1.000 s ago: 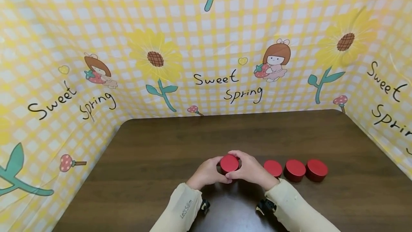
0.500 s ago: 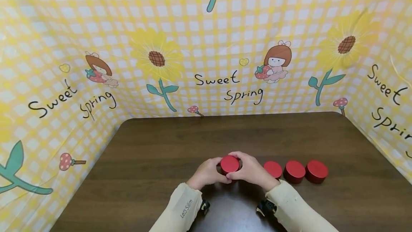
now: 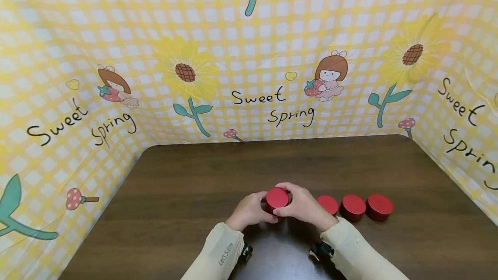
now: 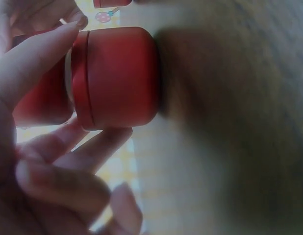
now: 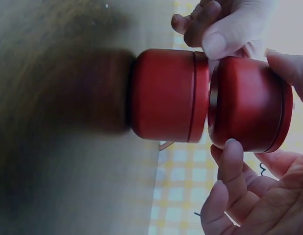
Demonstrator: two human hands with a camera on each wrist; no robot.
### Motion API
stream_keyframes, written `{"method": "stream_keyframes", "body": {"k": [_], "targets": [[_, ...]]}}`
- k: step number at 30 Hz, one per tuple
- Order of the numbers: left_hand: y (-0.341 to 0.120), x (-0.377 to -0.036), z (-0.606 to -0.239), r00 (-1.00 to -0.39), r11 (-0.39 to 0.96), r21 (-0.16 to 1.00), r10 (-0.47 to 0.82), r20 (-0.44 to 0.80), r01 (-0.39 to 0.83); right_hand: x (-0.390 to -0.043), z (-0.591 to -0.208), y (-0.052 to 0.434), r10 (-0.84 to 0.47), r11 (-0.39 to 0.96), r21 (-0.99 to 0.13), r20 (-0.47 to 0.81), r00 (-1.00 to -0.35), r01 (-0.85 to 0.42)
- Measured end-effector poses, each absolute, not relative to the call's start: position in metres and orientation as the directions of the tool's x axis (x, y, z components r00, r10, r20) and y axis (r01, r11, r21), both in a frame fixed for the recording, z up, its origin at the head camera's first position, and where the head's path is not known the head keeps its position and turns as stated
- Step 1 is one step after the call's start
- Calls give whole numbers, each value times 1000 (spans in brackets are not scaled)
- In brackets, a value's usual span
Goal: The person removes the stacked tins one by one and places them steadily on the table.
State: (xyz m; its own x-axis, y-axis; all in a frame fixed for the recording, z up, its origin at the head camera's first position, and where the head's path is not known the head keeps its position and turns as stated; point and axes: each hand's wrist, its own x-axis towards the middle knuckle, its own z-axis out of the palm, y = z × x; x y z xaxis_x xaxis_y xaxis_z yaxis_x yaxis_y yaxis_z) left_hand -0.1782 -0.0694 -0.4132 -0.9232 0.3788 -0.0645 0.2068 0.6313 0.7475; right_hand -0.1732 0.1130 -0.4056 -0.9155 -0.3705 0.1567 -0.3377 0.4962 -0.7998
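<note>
Near the front middle of the worktop [image 3: 218,163] I see both hands closed around a stack of two red tins. Compared with a second ago almost nothing has moved: hands and tins sit in the same spot, and only the camera has drifted a little, nudging the whole scene slightly left.

Left hand [image 3: 249,211] curls its fingers around the left side of the stack; its wrist view shows the thumb lying along the seam between the tins. Right hand [image 3: 305,206] cups the upper tin [image 3: 277,197], fingers wrapped round its rim.

Lower tin [image 5: 166,95] stands on the worktop, flat base down. Upper tin sits on it, slightly tilted, with a thin gap open on one side in the right wrist view. Stack's long axis runs upright, lid face pointing up at the head camera.

Just right of the hands, three more red tins [image 3: 353,207] lie in a row, close together, each flat on the worktop.

Behind, a yellow checked cloth [image 3: 253,55] with sunflowers walls in the worktop.
</note>
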Motion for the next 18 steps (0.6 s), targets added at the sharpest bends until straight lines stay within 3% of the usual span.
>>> {"method": "stream_keyframes", "body": {"k": [18], "targets": [[-65,-182,-409,-932,691,707,338,-131,151,-166,-390,156,-294,587,-768,93,-951,-256]]}}
